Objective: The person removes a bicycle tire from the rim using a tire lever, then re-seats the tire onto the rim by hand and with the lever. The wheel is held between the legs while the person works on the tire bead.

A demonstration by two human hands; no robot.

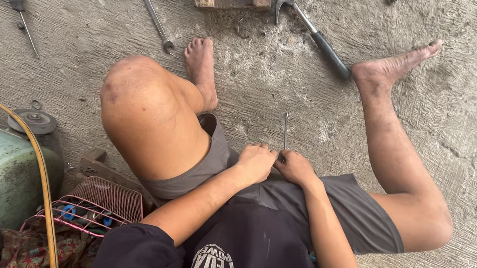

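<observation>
I see both hands meeting at centre: left hand [256, 162] curled loosely, right hand [294, 167] gripping one slim wrench [285, 131]. At twelve o'clock lie one hammer [313, 31] and one spanner [155, 16]

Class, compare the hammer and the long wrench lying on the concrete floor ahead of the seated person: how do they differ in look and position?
The hammer has a black grip and a claw head; the long wrench is bare grey metal, slim, with a ring end. The hammer lies near the person's right foot, the wrench by the left foot. The hammer looks thicker. Both lie flat, slanting the same way, untouched by either hand.
</observation>
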